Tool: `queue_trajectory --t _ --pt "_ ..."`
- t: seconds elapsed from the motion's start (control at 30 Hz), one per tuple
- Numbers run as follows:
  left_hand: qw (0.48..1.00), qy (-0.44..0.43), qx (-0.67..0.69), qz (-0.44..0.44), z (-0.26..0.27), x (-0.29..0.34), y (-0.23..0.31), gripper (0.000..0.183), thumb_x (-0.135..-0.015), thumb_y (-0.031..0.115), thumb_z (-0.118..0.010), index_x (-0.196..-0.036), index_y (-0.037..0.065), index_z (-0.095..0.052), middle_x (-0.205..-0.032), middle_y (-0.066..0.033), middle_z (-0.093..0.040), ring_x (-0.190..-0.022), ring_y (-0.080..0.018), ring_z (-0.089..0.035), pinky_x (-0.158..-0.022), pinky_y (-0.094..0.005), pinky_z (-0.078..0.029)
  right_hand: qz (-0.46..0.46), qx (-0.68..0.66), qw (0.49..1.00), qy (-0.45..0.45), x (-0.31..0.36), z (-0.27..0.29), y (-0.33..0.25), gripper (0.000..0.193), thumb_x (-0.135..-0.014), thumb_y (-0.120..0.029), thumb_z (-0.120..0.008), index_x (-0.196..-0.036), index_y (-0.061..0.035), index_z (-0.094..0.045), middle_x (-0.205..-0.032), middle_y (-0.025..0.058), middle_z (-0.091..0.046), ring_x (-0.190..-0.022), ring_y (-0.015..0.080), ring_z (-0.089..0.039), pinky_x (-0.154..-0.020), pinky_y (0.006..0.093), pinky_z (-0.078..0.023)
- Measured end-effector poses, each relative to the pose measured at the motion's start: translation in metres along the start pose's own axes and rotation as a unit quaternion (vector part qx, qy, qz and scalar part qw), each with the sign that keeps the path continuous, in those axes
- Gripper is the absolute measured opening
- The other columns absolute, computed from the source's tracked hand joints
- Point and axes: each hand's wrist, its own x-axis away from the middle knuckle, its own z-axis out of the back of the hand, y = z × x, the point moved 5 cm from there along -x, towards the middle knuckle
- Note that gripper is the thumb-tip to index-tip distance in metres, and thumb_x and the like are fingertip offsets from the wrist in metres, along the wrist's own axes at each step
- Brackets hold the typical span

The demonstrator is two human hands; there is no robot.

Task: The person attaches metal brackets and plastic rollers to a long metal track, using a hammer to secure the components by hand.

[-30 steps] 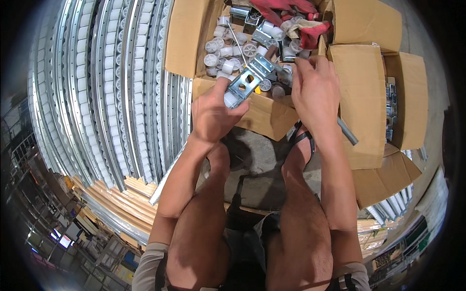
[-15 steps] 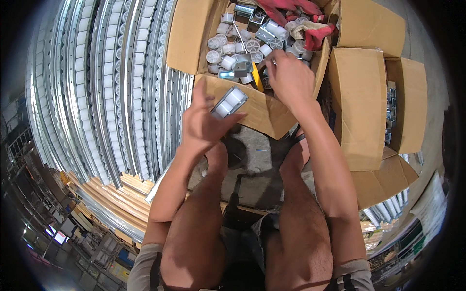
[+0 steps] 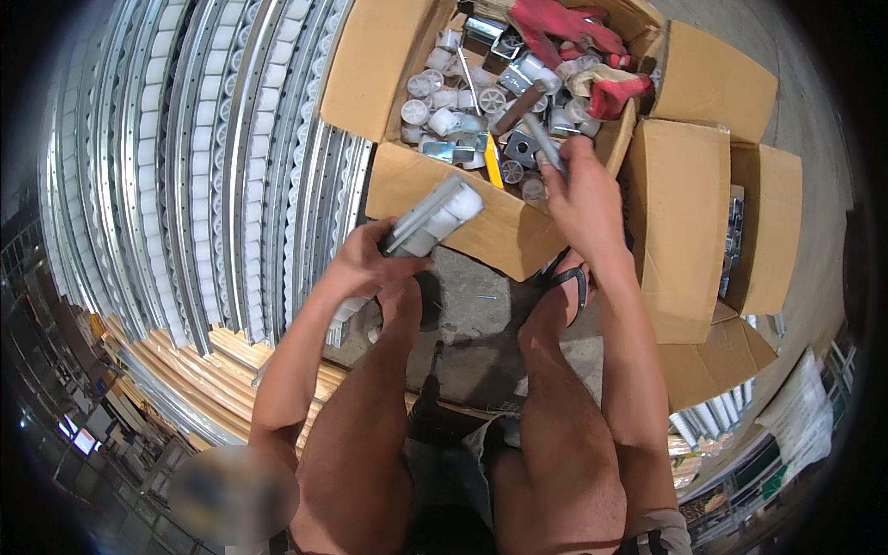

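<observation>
Head view: the left hand (image 3: 363, 261) is curled around a steel roller track (image 3: 431, 220), fingers along one side and thumb beneath; the track is raised above the left foot, its end tilted up before the near flap of a cardboard carton (image 3: 523, 239); the right hand (image 3: 587, 191) is wrapped snugly about the grey handle of a hammer (image 3: 548, 146), whose brown head lies over the carton's contents, though whether it touches them is unclear.

The track should handle as a stiff, moderately heavy piece, its smooth metal a little slippery; its white rollers would likely spin under a fingertip, so the channel's side walls offer the surer hold; the hammer is probably head-heavy and best gripped low on its handle.

Inside the carton lie loose white plastic rollers (image 3: 415, 112), steel brackets (image 3: 448, 150), a yellow-handled tool (image 3: 492, 160) and red gloves (image 3: 618, 96); a second carton (image 3: 680, 213) stands to the right, holding metal parts; more roller tracks (image 3: 190, 166) are ranged at the left, above tan bars (image 3: 166, 374); the floor (image 3: 467, 291) looks like scuffed concrete, with dim, cluttered shelving beyond.
</observation>
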Motion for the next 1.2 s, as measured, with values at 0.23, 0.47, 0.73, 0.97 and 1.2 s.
queue_trajectory --t 0.23,0.47,0.73,0.97,1.2 --pt "0.908 0.272 -0.301 -0.104 -0.014 0.004 0.022 0.047 -0.072 0.036 -0.089 -0.107 0.013 -0.07 -0.088 -0.0094 -0.073 -0.084 -0.0336 -0.072 -0.075 -0.0409 -0.057 -0.166 -0.381 0.906 -0.081 0.034 0.032 -0.007 0.021 -0.101 -0.018 -0.062 -0.109 0.0002 -0.055 -0.076 0.0 -0.059 -0.066 0.0094 -0.052 -0.059 0.0261 -0.043" --pt "0.934 0.243 -0.247 -0.092 -0.013 -0.011 0.018 0.035 -0.075 0.024 -0.081 -0.106 0.012 -0.07 -0.086 -0.0105 -0.073 -0.077 -0.0329 -0.071 -0.07 -0.0406 -0.056 -0.069 -0.325 0.943 -0.018 0.049 0.057 -0.027 0.034 -0.106 -0.016 -0.055 -0.135 0.0002 -0.059 -0.076 -0.004 -0.053 -0.059 0.0005 -0.041 -0.05 0.0178 -0.032" --pt "0.915 0.289 -0.252 -0.123 -0.016 -0.013 0.016 0.035 -0.072 0.028 -0.08 -0.103 0.014 -0.071 -0.086 -0.0111 -0.073 -0.078 -0.0334 -0.071 -0.071 -0.041 -0.056 0.056 -0.214 0.975 0.01 0.059 0.043 -0.047 0.036 -0.101 -0.012 -0.06 -0.134 0.0015 -0.06 -0.099 0.0116 -0.071 -0.086 0.0202 -0.067 -0.076 0.036 -0.053" --pt "0.918 0.277 -0.261 -0.113 -0.014 -0.013 0.01 0.042 -0.072 0.034 -0.077 -0.107 0.012 -0.069 -0.087 -0.0125 -0.072 -0.079 -0.0348 -0.071 -0.071 -0.0427 -0.056 0.106 -0.132 0.981 0.092 0.063 0.058 -0.082 0.035 -0.095 -0.002 -0.063 -0.13 0.004 -0.063 -0.105 0.0207 -0.071 -0.08 0.0288 -0.071 -0.073 0.0383 -0.056" --pt "0.924 0.249 -0.272 -0.105 -0.017 -0.021 0.008 0.046 -0.073 0.039 -0.077 -0.104 0.007 -0.065 -0.089 -0.0167 -0.071 -0.081 -0.0374 -0.071 -0.071 -0.0466 -0.056 0.126 0.013 0.992 0.026 0.053 0.024 -0.059 0.037 -0.098 -0.007 -0.059 -0.135 -0.0025 -0.062 -0.103 0.022 -0.071 -0.081 0.033 -0.072 -0.073 0.0402 -0.056"
